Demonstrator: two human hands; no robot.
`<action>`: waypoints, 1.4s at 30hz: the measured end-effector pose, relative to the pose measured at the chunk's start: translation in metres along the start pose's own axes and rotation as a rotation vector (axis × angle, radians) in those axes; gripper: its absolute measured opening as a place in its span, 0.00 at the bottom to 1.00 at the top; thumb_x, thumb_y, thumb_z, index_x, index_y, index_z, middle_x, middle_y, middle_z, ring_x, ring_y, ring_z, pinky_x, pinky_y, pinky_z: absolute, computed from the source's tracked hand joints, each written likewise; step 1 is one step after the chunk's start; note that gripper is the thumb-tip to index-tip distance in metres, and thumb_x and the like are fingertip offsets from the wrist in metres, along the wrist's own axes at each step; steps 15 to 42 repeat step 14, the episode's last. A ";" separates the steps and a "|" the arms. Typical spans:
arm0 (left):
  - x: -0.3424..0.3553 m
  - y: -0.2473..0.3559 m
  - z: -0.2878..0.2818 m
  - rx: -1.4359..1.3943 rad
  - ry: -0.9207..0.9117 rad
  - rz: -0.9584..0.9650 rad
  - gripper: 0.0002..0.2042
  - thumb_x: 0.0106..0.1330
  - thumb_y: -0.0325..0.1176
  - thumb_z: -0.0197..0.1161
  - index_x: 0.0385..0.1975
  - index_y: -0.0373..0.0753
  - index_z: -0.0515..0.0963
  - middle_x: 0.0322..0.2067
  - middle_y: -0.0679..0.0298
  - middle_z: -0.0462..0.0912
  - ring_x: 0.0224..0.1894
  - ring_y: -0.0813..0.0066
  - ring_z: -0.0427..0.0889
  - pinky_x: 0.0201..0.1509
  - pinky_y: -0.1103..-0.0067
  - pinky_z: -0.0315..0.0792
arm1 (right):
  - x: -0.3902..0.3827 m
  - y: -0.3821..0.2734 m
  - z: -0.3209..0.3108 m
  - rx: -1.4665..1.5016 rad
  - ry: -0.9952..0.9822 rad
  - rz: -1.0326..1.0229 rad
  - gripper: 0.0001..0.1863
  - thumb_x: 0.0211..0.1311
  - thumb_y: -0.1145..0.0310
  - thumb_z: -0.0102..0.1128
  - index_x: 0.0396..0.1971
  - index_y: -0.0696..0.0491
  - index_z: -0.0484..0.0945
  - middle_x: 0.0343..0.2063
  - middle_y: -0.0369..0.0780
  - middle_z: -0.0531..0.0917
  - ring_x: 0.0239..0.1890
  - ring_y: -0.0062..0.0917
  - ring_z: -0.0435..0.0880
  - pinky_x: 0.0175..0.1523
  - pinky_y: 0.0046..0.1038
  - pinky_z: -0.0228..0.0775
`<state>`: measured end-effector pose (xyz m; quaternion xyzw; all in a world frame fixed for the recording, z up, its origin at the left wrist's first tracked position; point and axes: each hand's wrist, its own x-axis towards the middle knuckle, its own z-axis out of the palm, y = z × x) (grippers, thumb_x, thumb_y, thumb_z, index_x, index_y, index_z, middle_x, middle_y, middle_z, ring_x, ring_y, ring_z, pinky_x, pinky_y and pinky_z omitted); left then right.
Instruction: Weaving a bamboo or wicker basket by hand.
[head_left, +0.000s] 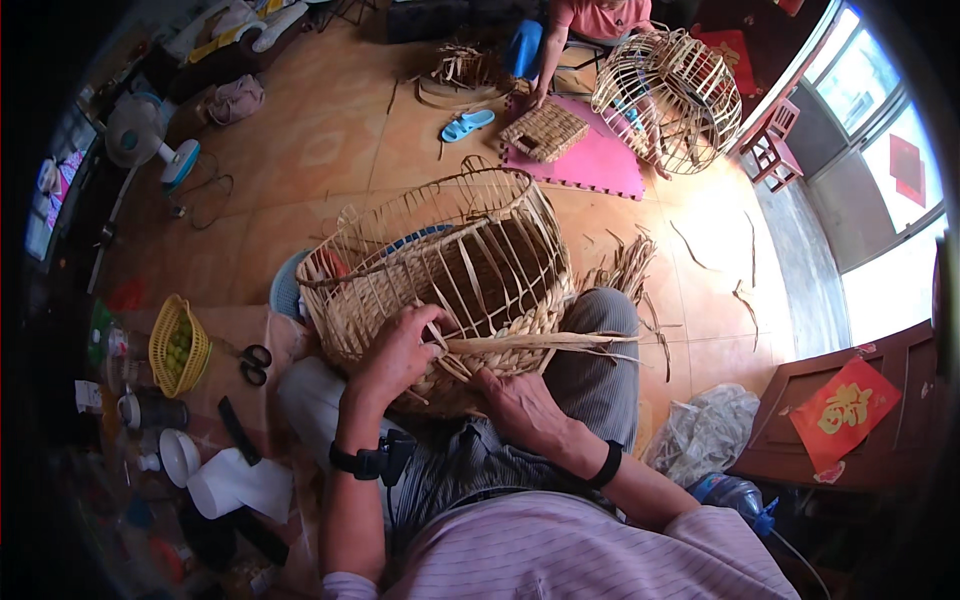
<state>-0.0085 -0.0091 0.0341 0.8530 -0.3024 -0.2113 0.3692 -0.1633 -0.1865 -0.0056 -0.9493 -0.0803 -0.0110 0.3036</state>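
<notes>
A half-woven basket [440,362] of pale plant fibre rests tilted across my lap, its lower part braided and its upper part a bare frame of thin ribs. My left hand [402,350] is closed at the near side, fingers curled round a rib and the flat fibre strand [540,343]. That strand's loose end stretches right, past the basket's edge. Lower down, my right hand [525,408] grips the woven wall with its thumb on the weave; its other fingers are mostly hidden.
Scissors [255,364], a yellow basket of green fruit [180,345] and a white paper roll [240,484] lie at left. Loose fibre [625,268] is beyond my knee. Across the room, a person [590,20] sits by another basket frame [668,100] and a pink mat [600,165].
</notes>
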 end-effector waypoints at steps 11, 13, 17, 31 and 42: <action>0.000 -0.001 -0.003 -0.067 -0.008 0.089 0.17 0.57 0.22 0.62 0.48 0.34 0.82 0.42 0.50 0.85 0.42 0.60 0.85 0.50 0.70 0.77 | -0.007 0.045 -0.039 -0.104 0.144 -0.142 0.08 0.62 0.71 0.63 0.40 0.56 0.79 0.30 0.47 0.85 0.34 0.46 0.87 0.36 0.42 0.78; 0.000 -0.002 -0.004 -0.066 -0.010 0.089 0.16 0.57 0.23 0.64 0.48 0.34 0.82 0.43 0.48 0.86 0.44 0.59 0.86 0.52 0.69 0.76 | -0.013 0.044 -0.045 -0.085 0.027 -0.036 0.11 0.62 0.70 0.64 0.44 0.53 0.79 0.34 0.49 0.86 0.39 0.45 0.88 0.40 0.42 0.79; -0.001 -0.003 -0.004 -0.067 -0.014 0.122 0.16 0.57 0.24 0.65 0.47 0.34 0.82 0.45 0.47 0.86 0.47 0.58 0.86 0.54 0.69 0.76 | -0.017 0.041 -0.044 -0.048 -0.038 0.037 0.15 0.62 0.69 0.66 0.48 0.52 0.79 0.39 0.51 0.87 0.42 0.45 0.89 0.44 0.42 0.80; -0.001 -0.003 -0.004 -0.067 -0.014 0.122 0.16 0.57 0.24 0.65 0.47 0.34 0.82 0.45 0.47 0.86 0.47 0.58 0.86 0.54 0.69 0.76 | -0.017 0.041 -0.044 -0.048 -0.038 0.037 0.15 0.62 0.69 0.66 0.48 0.52 0.79 0.39 0.51 0.87 0.42 0.45 0.89 0.44 0.42 0.80; -0.001 -0.003 -0.004 -0.067 -0.014 0.122 0.16 0.57 0.24 0.65 0.47 0.34 0.82 0.45 0.47 0.86 0.47 0.58 0.86 0.54 0.69 0.76 | -0.017 0.041 -0.044 -0.048 -0.038 0.037 0.15 0.62 0.69 0.66 0.48 0.52 0.79 0.39 0.51 0.87 0.42 0.45 0.89 0.44 0.42 0.80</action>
